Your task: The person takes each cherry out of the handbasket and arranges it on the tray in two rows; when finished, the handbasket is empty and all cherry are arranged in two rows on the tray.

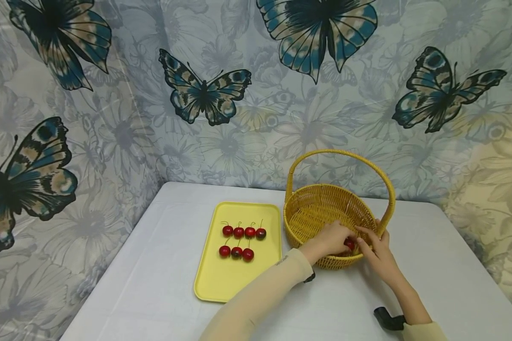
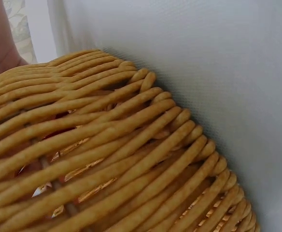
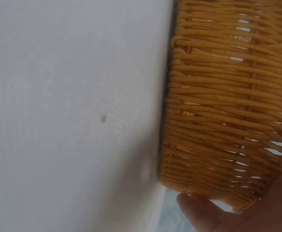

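In the head view my left hand (image 1: 333,237) reaches over the front rim into a yellow wicker basket (image 1: 300,232). Its curled fingers pinch a dark red cherry (image 1: 349,244) low inside, the fingertips partly hidden. My right hand (image 1: 379,258) grips the basket's right side by the handle's base, thumb and a finger over the rim, other fingers outside. The right wrist view has one of its fingers (image 3: 201,210) against the woven outer wall (image 3: 223,111). Up close, the wicker wall (image 2: 107,140) fills much of the left wrist view, with bits of red behind the gaps.
A yellow tray (image 1: 213,284) lies left of the basket, carrying several stemmed cherries (image 1: 238,232) in two rows. The basket's tall arched handle (image 1: 337,151) rises over its opening. A white cloth (image 1: 145,265) covers the table, with butterfly-print fabric (image 1: 230,156) behind it.
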The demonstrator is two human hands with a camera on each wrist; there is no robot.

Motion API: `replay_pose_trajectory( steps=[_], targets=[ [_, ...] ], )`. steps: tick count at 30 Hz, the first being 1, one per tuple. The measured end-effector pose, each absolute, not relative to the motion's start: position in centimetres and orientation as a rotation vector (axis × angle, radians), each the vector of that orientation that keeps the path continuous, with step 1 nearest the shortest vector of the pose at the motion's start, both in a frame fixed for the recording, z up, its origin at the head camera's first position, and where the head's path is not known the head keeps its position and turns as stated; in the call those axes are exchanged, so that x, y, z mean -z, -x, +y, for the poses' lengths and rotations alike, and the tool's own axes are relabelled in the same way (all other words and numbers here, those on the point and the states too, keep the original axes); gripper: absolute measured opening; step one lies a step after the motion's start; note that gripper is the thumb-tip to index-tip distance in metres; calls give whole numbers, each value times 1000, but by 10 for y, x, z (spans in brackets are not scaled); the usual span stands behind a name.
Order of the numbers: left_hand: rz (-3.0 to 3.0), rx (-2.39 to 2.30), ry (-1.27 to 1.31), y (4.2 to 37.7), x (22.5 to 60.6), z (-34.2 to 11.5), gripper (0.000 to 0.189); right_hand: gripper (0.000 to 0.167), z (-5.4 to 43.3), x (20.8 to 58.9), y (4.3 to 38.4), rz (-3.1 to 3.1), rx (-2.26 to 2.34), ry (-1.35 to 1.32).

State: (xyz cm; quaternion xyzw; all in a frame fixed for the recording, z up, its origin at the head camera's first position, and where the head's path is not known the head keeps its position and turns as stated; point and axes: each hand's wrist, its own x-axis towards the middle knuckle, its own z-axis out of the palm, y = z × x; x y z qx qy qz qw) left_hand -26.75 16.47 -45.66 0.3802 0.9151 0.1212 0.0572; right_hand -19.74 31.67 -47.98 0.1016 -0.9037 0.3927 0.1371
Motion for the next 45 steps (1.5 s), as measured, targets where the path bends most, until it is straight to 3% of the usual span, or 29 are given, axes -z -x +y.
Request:
replay_pose_trajectory(
  steps=[45],
  targets=[
    [2382, -922, -1246, 277, 445, 120, 34, 37, 317, 480, 197, -2631, -1090, -290]
  ],
)
